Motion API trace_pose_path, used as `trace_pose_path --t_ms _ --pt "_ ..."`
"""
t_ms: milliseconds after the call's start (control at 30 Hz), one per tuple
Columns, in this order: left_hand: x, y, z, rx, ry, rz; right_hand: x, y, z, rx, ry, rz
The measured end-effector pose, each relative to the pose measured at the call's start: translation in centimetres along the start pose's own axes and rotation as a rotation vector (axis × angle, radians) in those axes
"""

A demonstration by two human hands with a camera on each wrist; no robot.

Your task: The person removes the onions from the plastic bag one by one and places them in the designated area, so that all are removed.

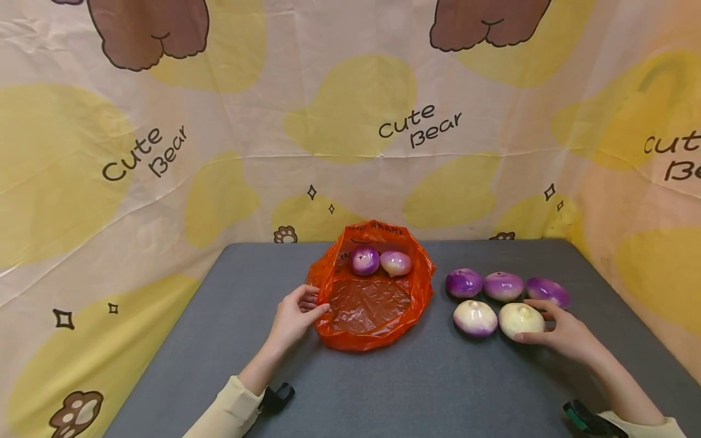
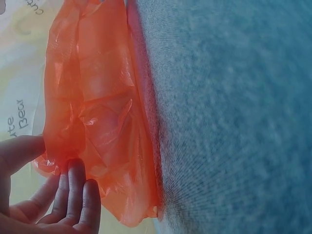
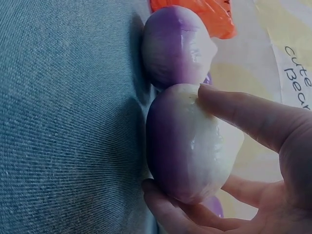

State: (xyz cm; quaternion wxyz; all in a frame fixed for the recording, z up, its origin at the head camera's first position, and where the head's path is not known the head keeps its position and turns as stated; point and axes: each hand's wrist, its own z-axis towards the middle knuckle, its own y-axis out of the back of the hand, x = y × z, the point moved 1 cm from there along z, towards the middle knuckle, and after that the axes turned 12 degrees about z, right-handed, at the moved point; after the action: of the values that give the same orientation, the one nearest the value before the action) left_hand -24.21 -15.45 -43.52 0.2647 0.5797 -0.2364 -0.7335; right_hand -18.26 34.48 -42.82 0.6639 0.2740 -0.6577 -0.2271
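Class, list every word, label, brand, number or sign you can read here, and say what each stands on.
"Cute Bear": printed repeatedly on the backdrop cloth.
"Cut" and "Be": the same print on the cloth, cut off at the head view's right edge.
Dark lettering on the orange bag: too small and creased to read.

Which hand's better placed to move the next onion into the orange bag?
Probably the right hand: its thumb and fingers are around the pale onion in the near row. The left hand holds the rim of the orange bag, away from the loose onions.
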Motion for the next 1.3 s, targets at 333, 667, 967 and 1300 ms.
trace_pose_path --t_ms 333,667,967,1300 --pt "-0.1 0.0 -0.1 -0.001 -0.007 0.006 -0.1 -0.1 0.3 -0.002 -0.005 0.000" --pt "0.0 0.0 -0.1 0.009 0.003 0.002 0.0 -0.3 0.3 0.002 0.001 -0.004" --pt "0.1 0.0 0.0 0.012 0.006 -0.002 0.1 0.0 0.1 0.020 0.010 -0.012" --pt "0.3 -0.2 0.1 0.001 -0.004 -0.008 0.8 1.2 -0.4 0.027 0.003 0.015"
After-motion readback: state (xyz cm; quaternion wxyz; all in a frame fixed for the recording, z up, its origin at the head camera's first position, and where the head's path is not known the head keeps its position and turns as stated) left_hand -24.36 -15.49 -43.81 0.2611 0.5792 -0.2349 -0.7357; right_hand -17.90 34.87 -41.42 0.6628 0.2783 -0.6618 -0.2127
